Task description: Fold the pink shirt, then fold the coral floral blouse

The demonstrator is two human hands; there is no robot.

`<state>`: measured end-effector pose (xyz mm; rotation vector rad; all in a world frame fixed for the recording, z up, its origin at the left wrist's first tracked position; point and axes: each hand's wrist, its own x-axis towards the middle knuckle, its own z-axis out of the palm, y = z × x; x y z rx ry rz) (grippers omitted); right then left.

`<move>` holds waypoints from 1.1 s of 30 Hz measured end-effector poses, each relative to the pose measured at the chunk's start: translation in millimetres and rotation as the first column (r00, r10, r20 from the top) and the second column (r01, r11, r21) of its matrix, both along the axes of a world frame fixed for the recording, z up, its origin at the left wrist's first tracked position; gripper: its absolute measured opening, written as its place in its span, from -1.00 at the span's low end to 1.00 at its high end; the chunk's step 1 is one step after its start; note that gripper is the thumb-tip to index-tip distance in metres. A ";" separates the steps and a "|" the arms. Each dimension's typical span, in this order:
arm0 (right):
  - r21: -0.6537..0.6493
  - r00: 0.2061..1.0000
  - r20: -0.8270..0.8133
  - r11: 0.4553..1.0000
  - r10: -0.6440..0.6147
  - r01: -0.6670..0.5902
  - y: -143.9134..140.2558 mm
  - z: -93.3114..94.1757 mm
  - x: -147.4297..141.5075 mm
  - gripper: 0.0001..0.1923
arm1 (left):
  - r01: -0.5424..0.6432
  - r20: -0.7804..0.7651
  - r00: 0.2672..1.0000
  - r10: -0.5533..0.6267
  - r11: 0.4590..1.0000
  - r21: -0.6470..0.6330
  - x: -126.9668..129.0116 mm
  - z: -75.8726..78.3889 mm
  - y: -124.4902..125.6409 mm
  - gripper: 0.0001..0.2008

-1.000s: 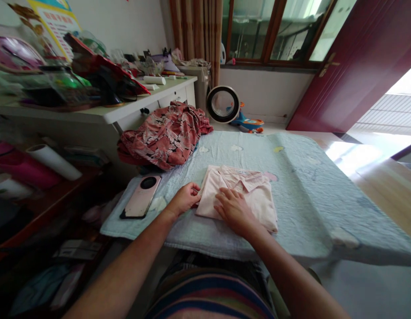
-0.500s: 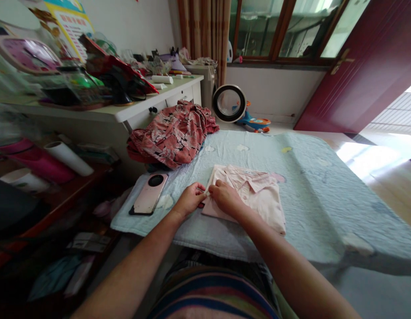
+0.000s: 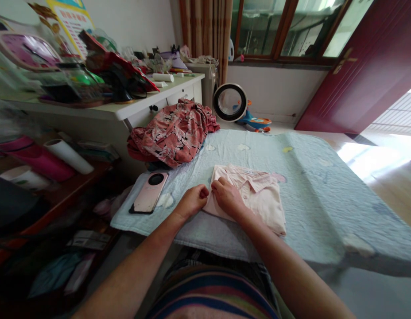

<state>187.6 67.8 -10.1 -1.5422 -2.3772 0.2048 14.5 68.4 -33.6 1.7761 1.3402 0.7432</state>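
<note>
A pale pink collared shirt [image 3: 263, 201], folded into a flat rectangle with its collar and a button facing up, lies on the light blue blanket [image 3: 312, 190]. My right hand [image 3: 227, 195] rests over the shirt's left part, its fingers closed on the fabric near the left edge. Just beside that edge is my left hand [image 3: 194, 200], with its fingers curled together; what they hold, if anything, is hidden. Further left on the blanket lies a pink phone [image 3: 149, 193] with a round dark camera ring.
A heap of red floral cloth [image 3: 175, 133] sits at the blanket's far left. Behind it stands a cluttered white desk [image 3: 126, 110]. A round fan-like ring [image 3: 230, 103] and a blue ride-on toy [image 3: 253, 120] are on the floor beyond. A red door [image 3: 354, 75] stands right.
My left hand's fingers have curled in more at the shirt's left edge. My right hand has stayed almost in place on the shirt.
</note>
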 end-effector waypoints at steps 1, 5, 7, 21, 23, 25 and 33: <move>0.006 1.000 -0.010 1.000 -0.002 0.003 -0.1 -0.4 0.2 -0.79 | 0.001 0.016 1.000 -0.001 1.000 -0.019 -0.2 0.4 -1.0 -0.91; 0.011 0.999 -0.049 1.000 0.002 -0.002 -0.2 -1.7 0.1 -0.80 | 0.050 0.069 0.997 -0.046 0.998 -0.050 0.7 7.7 -9.8 -0.80; 0.003 0.999 -0.053 1.000 0.000 0.000 0.0 -2.3 -0.5 -0.79 | 0.051 0.070 0.997 -0.046 0.996 -0.068 2.0 12.9 -15.1 -0.75; -0.012 1.000 -0.006 1.000 0.023 -0.023 -15.0 1.4 9.5 -0.70 | -0.060 -0.205 0.977 0.061 0.998 0.011 5.5 10.7 -23.3 -0.82; 0.017 0.998 0.043 0.999 0.043 -0.043 -17.5 0.0 9.4 -0.70 | -0.054 -0.241 0.969 0.056 0.998 0.014 5.4 11.9 -25.2 -0.86; 0.031 0.995 0.078 0.997 0.063 -0.065 -19.4 -0.7 8.8 -0.64 | -0.044 -0.278 0.960 0.040 0.999 -0.009 4.9 13.5 -27.4 -0.92; 0.003 0.988 0.138 0.997 0.076 -0.077 -21.2 0.5 6.4 -0.57 | -0.032 -0.527 0.847 0.070 0.996 0.082 11.7 20.3 -30.3 -0.89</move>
